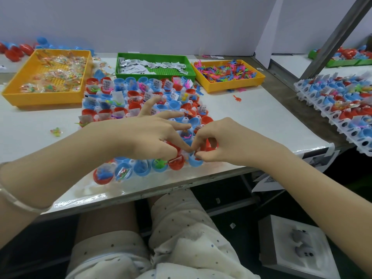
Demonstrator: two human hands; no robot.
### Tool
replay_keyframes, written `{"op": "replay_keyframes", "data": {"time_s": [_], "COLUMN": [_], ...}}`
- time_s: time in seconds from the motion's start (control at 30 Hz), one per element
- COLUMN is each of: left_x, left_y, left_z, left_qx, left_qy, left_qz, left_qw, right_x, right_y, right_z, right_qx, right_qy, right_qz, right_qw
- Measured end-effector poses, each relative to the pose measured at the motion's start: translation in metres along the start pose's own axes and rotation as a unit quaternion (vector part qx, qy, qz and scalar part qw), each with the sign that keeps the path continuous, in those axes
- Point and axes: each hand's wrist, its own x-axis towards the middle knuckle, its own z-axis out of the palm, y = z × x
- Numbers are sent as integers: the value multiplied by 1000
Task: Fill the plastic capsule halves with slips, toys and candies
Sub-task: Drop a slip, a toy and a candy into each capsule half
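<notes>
Crowding the near edge of the white table (251, 156) sit red and blue plastic capsule halves (141, 168); right hand (219, 141) pinches a blue half (194, 162) with curled fingers, left hand (149, 133) rests splayed.

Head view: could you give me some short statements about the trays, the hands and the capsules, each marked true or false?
1. The green tray holds paper slips. True.
2. The left yellow tray holds plastic figures. False: it holds wrapped candies; the toys lie in the right yellow tray.
3. The bracelet is on the right wrist. False: it is on the left wrist.
4. The left hand and the right hand are both over the capsule halves. True.
</notes>
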Motion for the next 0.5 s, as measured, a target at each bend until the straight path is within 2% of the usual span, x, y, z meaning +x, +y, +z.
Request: {"op": "replay_keyframes", "data": {"time_s": [0.07,0.27,0.5], "left_x": [-1,-4,-10], "left_y": [-1,-7,-11], "left_z": [-1,-5,-7], "left_qx": [2,-37,-71], "left_qy": [-11,31,65], "left_qz": [4,11,16], "left_qw": [1000,999,995], "right_x": [-3,-8,-13], "right_y": [3,10,9], "right_z": [3,3,-5], "right_qx": [18,82,88], "right_qy": [15,50,69], "right_qz": [-4,-1,-2], "right_qw": [1000,995,994]}}
